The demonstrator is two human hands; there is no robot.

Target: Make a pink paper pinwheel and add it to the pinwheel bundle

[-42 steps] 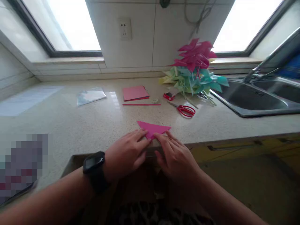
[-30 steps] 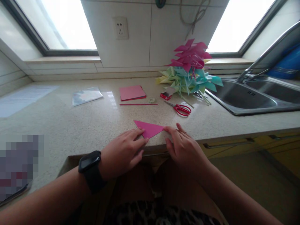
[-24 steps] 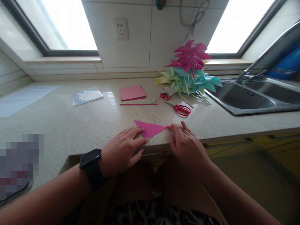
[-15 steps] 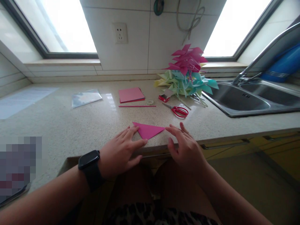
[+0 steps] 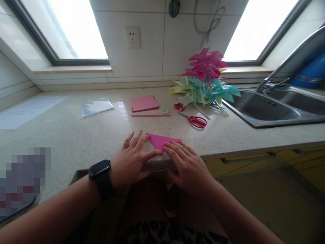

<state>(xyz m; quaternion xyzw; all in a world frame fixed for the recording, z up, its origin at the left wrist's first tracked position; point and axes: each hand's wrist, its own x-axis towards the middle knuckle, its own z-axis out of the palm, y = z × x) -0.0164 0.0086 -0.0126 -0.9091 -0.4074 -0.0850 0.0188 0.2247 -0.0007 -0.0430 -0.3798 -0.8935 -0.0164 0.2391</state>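
A pink sheet of paper [image 5: 157, 140], folded into a triangle, lies near the counter's front edge. My left hand [image 5: 135, 156], with a dark watch on its wrist, touches the triangle's left corner and lower tip, fingers spread. Lying across the right part of the paper, my right hand [image 5: 188, 161] has its fingers stretched out and covers that side. Behind the paper are a thin red stick [image 5: 151, 115], a stack of pink paper squares [image 5: 144, 103], a small roll of tape [image 5: 165, 111], red-handled scissors [image 5: 196, 121] and a small red box [image 5: 179, 107].
A pile of paper pinwheels [image 5: 207, 78] in pink, yellow and turquoise lies by the wall, next to a steel sink [image 5: 254, 123]. On the left are a clear plastic sleeve [image 5: 96, 107] and a printed sheet [image 5: 33, 108]. A blurred-out object [image 5: 22, 186] sits at the lower left.
My right hand has moved left from the triangle's right corner onto the paper. The left hand stays at the left side with its fingers more spread. The view has shifted slightly.
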